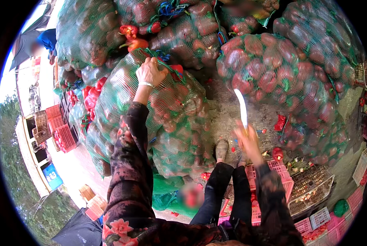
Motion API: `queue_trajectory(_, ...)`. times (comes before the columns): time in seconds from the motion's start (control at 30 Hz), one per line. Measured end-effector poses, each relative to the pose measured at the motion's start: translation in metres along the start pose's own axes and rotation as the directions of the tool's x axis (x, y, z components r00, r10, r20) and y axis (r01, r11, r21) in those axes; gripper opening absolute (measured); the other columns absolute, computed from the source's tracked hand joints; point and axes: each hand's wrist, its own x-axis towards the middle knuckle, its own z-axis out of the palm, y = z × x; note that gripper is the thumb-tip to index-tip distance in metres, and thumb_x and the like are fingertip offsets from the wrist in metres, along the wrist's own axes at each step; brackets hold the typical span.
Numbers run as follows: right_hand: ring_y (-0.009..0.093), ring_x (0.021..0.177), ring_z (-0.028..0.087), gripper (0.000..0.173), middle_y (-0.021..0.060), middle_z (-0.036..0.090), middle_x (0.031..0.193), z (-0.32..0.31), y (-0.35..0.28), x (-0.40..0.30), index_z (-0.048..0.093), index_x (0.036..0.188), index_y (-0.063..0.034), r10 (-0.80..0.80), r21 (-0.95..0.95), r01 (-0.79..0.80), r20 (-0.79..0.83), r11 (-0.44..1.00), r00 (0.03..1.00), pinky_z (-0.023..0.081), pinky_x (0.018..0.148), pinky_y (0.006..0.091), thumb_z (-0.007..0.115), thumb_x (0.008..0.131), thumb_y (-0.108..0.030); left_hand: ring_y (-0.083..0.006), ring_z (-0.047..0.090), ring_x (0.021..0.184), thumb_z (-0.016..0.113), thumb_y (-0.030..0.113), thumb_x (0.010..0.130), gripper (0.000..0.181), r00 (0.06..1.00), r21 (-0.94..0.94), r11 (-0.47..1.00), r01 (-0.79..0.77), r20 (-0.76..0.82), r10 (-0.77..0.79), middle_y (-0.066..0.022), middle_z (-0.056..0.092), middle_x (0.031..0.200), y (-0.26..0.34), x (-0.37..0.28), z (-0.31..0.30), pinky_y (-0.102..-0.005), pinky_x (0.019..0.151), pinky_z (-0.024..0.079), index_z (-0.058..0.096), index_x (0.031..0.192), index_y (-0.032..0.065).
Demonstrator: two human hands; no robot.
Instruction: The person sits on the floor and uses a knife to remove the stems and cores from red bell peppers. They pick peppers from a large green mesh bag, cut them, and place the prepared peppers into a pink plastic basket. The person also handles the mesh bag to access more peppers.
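Observation:
My left hand [151,73] grips the gathered top of a green mesh sack [131,89] that bulges with red bell peppers. Blue cord and a red scrap show beside that hand at the sack's mouth. My right hand [247,140] is closed around the handle of a knife [241,106], partly blurred, above the floor to the right of the sack. The knife's narrow, slightly curved blade points away from me, with its tip near another filled mesh sack [260,64]. My fingers hide most of the handle.
More filled mesh sacks [189,33] stand close together ahead. Behind my right arm are a pink plastic crate [282,178] and a crate with stem scraps [309,187]. Pepper bits and a loose red pepper [277,153] lie on the concrete floor. A person in blue [48,40] is at far left.

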Motion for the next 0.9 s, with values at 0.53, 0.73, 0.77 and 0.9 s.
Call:
queue_trajectory(0.53, 0.013, 0.048, 0.049, 0.040, 0.0038, 0.051, 0.062, 0.198, -0.045, 0.226, 0.055, 0.088, -0.0041, -0.150, -0.008, 0.160, 0.307, 0.987, 0.940, 0.039, 0.040, 0.0293, 0.057, 0.085, -0.044, -0.0323, 0.060, 0.076, 0.069, 0.031, 0.067, 0.034, 0.967, -0.052, 0.996, -0.075, -0.247, 0.060, -0.0132, 0.056, 0.085, 0.027, -0.052, 0.020, -0.0428, 0.063, 0.050, 0.054, 0.083, 0.0050)
queue_trajectory(0.73, 0.027, 0.063, 0.059, 0.035, 0.0164, 0.060, 0.071, 0.164, -0.008, 0.142, 0.055, 0.095, -0.0016, -0.132, -0.152, 0.158, 0.169, 0.976, 0.977, 0.046, 0.056, 0.0384, 0.060, 0.088, -0.036, -0.0316, 0.058, 0.073, 0.068, 0.028, 0.067, 0.031, 0.991, -0.091, 0.991, -0.095, -0.106, 0.085, -0.0127, 0.051, 0.085, 0.058, -0.130, 0.017, -0.0405, 0.057, 0.050, 0.053, 0.085, 0.0076)
queue_trajectory(0.77, 0.029, 0.064, 0.059, 0.032, 0.0176, 0.060, 0.072, 0.157, -0.001, 0.126, 0.055, 0.096, -0.0020, -0.098, -0.134, 0.119, 0.159, 0.984, 0.983, 0.046, 0.056, 0.0397, 0.061, 0.088, -0.033, -0.0308, 0.057, 0.072, 0.069, 0.028, 0.067, 0.031, 0.990, -0.099, 0.988, -0.119, -0.083, 0.111, -0.0128, 0.050, 0.084, 0.062, -0.148, 0.019, -0.0393, 0.055, 0.050, 0.053, 0.084, 0.0080)
queue_trajectory(0.9, 0.027, 0.062, 0.059, 0.028, 0.0175, 0.058, 0.070, 0.138, 0.070, 0.076, 0.053, 0.099, -0.0025, -0.392, -0.175, 0.391, 0.030, 0.904, 0.920, 0.046, 0.055, 0.0385, 0.065, 0.085, -0.024, -0.0304, 0.056, 0.068, 0.071, 0.025, 0.068, 0.031, 0.996, -0.189, 0.979, -0.075, 0.031, 0.082, -0.0122, 0.050, 0.082, 0.079, -0.228, 0.023, -0.0391, 0.049, 0.048, 0.054, 0.086, 0.0080)
